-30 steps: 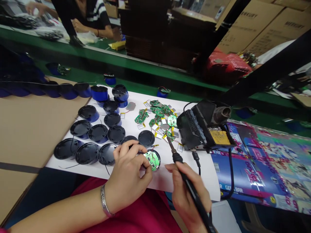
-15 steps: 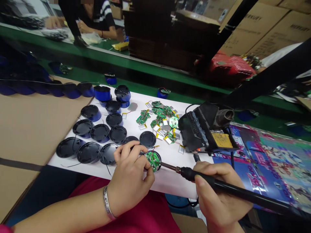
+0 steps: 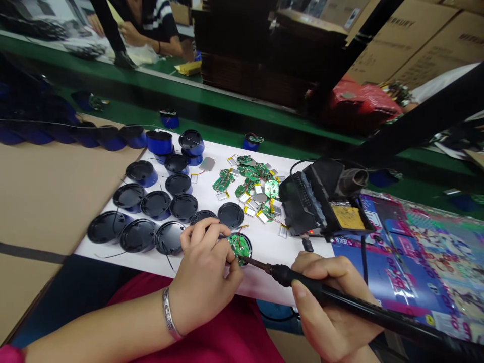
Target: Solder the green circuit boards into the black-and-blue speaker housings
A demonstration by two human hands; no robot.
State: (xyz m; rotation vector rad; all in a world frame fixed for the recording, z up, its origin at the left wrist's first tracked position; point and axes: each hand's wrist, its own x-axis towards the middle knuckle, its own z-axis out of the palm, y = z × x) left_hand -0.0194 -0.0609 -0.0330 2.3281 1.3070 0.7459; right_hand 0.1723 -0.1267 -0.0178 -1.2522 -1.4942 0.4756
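My right hand (image 3: 336, 302) is closed round the black handle of a soldering iron (image 3: 302, 282), whose tip reaches the lower part of a green circuit board (image 3: 239, 247). The board lies in or over a round black-rimmed case, with a thin red wire rising from it. My left hand (image 3: 209, 272) is at the board's left edge, fingers curled and pinched together. Its fingertips are partly hidden, so what they grip cannot be made out. Just behind the board stands a round black case (image 3: 230, 215), and several blue-sided cases (image 3: 156, 204) stand in rows to the left.
Several circuit boards and small silver battery cells (image 3: 261, 217) lie in a pile behind. A black soldering iron stand (image 3: 302, 201) with a yellow sponge (image 3: 347, 217) is at the right, beside printed plastic packaging (image 3: 416, 262). Across the green bench (image 3: 223, 103) a person's hands are at work.
The soldering iron has moved left and slightly down, its tip passing from the board's right edge onto the board. My left hand stays almost in place. The far person's hands have shifted.
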